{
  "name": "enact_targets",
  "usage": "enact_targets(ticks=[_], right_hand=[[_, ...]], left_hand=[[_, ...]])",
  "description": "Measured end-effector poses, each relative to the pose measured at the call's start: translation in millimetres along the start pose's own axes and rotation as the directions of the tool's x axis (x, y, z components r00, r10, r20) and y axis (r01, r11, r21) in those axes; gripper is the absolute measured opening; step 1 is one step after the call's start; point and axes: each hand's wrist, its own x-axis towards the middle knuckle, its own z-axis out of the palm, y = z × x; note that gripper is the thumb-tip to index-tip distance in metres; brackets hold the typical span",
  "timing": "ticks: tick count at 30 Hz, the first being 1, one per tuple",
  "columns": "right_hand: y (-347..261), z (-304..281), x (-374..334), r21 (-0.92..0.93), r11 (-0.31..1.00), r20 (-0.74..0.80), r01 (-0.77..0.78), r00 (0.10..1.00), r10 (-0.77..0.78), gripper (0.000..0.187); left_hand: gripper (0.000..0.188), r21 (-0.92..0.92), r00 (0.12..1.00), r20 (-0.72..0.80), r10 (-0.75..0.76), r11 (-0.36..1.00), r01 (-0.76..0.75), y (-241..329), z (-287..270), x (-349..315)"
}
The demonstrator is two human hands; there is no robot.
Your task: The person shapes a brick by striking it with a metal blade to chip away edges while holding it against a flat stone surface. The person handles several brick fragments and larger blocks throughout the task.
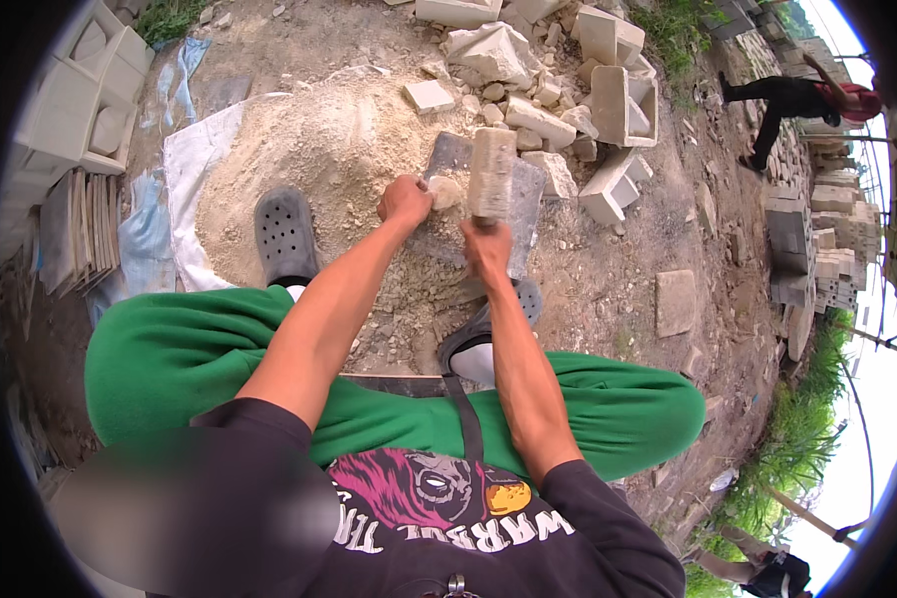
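My right hand is wrapped round the short handle of a mallet. Its thick, pale, block-like head is raised over a dark flat slab on the ground and hides part of it. On the slab's left side lies a pale stone lump. My left hand is closed, its fingertips pinching the lump's left edge. Crumbs of stone and dust are scattered over the slab. A heap of pale crushed stone spreads left of my left hand.
Broken pale blocks pile up beyond the slab. A white sheet edges the heap. Hollow blocks and stacked thin boards stand at left. My grey clogs flank the work area. Another person walks at far right.
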Motion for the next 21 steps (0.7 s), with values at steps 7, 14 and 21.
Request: enact_targets(ticks=[7, 14, 21], right_hand=[[-127.3, -44.1, 4.6, -0.069, 0.987, -0.04, 0.142, 0.989, -0.145, 0.027], [-71.6, 4.8, 0.2, -0.057, 0.755, -0.341, 0.654, 0.698, -0.63, 0.028], [-28.9, -2.9, -4.6, -0.061, 0.995, 0.087, -0.076, 0.993, 0.081, 0.036]], left_hand=[[0.036, -0.038, 0.999, -0.026, 0.026, 0.999, -0.027, -10.2, -5.2, -3.2], [0.021, -0.142, 0.998, 0.058, 0.025, 0.99, -0.017, -19.1, 4.2, 9.2], [0.023, -0.188, 1.0, 0.014, -0.027, 0.982, 0.029, -25.0, 1.4, 6.1]])
